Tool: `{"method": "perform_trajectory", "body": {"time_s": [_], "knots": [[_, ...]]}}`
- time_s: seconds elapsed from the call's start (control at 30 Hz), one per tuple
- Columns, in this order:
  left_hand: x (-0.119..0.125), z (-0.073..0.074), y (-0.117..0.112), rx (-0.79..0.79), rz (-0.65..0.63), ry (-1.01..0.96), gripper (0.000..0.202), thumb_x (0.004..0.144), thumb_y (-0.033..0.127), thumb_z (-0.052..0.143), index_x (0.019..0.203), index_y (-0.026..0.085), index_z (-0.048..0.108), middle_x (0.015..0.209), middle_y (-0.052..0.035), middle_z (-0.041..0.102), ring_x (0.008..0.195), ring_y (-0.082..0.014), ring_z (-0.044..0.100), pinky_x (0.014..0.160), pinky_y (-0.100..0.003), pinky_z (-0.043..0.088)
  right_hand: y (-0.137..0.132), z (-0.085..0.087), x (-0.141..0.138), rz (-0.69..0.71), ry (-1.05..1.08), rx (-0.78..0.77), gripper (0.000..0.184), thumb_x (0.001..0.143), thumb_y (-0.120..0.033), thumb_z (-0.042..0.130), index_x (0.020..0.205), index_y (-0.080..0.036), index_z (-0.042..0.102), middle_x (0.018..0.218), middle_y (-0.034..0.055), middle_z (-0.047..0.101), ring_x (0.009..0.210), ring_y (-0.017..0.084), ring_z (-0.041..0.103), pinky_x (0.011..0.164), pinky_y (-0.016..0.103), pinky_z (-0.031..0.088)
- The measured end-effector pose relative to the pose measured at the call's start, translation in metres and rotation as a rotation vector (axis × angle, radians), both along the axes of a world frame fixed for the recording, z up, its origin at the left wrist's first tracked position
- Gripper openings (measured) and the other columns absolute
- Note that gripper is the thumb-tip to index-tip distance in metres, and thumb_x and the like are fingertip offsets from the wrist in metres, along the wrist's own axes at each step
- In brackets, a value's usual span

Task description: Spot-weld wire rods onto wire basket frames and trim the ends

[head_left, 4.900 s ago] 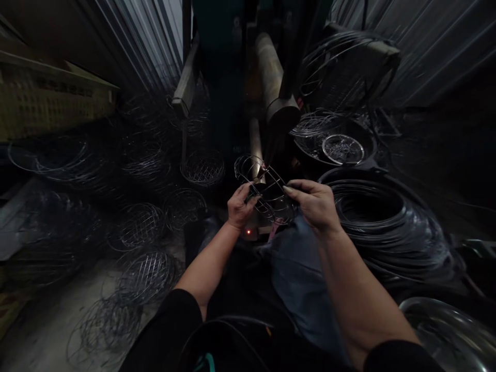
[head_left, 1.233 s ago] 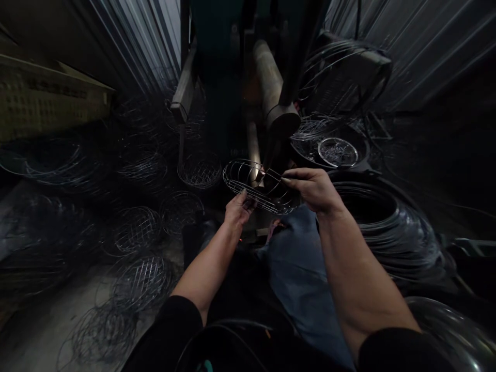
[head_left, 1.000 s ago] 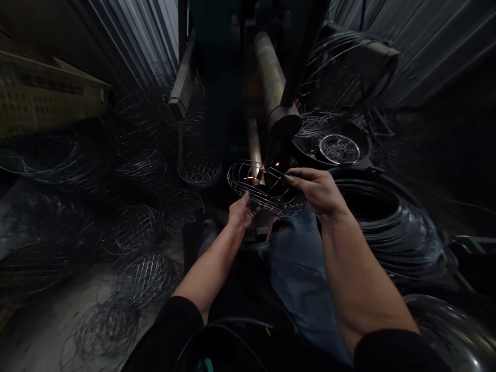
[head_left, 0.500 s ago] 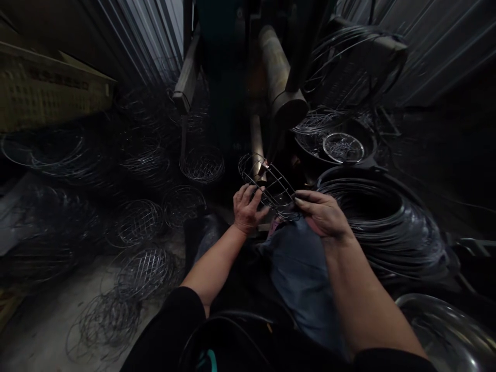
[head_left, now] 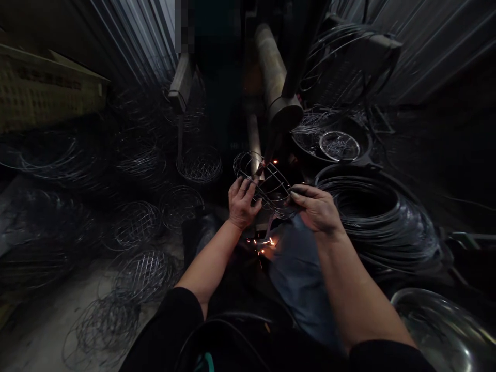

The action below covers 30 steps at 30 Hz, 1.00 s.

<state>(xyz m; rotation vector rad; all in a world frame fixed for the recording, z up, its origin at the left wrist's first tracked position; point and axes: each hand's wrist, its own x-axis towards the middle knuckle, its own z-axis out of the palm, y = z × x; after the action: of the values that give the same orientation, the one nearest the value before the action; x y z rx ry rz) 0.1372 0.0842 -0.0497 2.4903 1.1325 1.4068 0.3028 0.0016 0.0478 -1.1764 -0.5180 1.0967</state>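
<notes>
A round wire basket [head_left: 277, 181] is held tilted between the tips of a spot welder, over my knees. My right hand [head_left: 318, 207] pinches its right edge between thumb and fingers. At its left near side my left hand [head_left: 242, 203] has curled fingers on the wires, the thumb somewhat apart. The lower electrode arm [head_left: 254, 139] reaches inside the basket, and the upper electrode [head_left: 267, 152] comes down to meet it at a small glow. Orange sparks [head_left: 267, 244] fly below the basket, near my legs.
Several finished-looking wire baskets [head_left: 143, 271] lie on the floor at left. A large coil of wire [head_left: 360, 206] stands at right, behind it a dark basin [head_left: 366, 147] with wire pieces. A shiny metal bowl [head_left: 437, 320] sits at lower right. The thick machine arm [head_left: 271, 67] juts out above.
Sparks have appeared at the electrodes and below the basket. Both hands and the basket sit slightly farther left and up in view, and the whole scene has shifted a little left.
</notes>
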Motion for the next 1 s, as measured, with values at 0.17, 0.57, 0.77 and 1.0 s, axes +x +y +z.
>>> {"method": "perform_trajectory", "body": {"time_s": [0.17,0.57,0.77,1.0], "knots": [[-0.005,0.003,0.000,-0.051,-0.151,-0.051,0.073,0.070,0.035,0.065,0.138,0.016,0.045,0.132,-0.0137,0.056,0.130,-0.0311,0.044,0.108,-0.047,0.040,0.011,0.016,-0.014,-0.055,-0.019,0.020,0.035,0.041,-0.026,0.088,0.070,-0.017,0.072,0.057,-0.0005,0.065,0.050,0.012,0.058,0.052,0.028,0.050],[-0.002,0.000,0.008,-0.143,0.010,-0.083,0.069,0.068,0.045,0.073,0.128,0.015,0.054,0.121,-0.0153,0.062,0.116,-0.0301,0.057,0.101,-0.045,0.046,0.045,0.044,-0.021,0.044,-0.139,-0.078,0.040,0.045,-0.030,0.088,0.073,-0.015,0.064,0.053,-0.0009,0.058,0.048,0.013,0.055,0.040,0.025,0.045],[-0.005,0.000,0.000,-0.196,-0.027,-0.141,0.068,0.068,0.042,0.075,0.128,0.016,0.054,0.122,-0.0140,0.063,0.117,-0.0277,0.057,0.101,-0.043,0.048,0.026,0.038,-0.009,0.131,-0.132,-0.065,0.042,0.046,-0.033,0.090,0.079,-0.018,0.068,0.064,0.0007,0.065,0.056,0.013,0.061,0.049,0.026,0.050],[-0.005,0.007,-0.007,-0.233,-0.085,-0.181,0.071,0.064,0.038,0.081,0.127,0.014,0.055,0.122,-0.0144,0.062,0.114,-0.0266,0.060,0.101,-0.040,0.050,0.004,0.025,-0.002,0.074,-0.213,-0.016,0.037,0.052,-0.035,0.087,0.081,-0.019,0.070,0.068,-0.0010,0.065,0.054,0.011,0.057,0.049,0.025,0.046]]}}
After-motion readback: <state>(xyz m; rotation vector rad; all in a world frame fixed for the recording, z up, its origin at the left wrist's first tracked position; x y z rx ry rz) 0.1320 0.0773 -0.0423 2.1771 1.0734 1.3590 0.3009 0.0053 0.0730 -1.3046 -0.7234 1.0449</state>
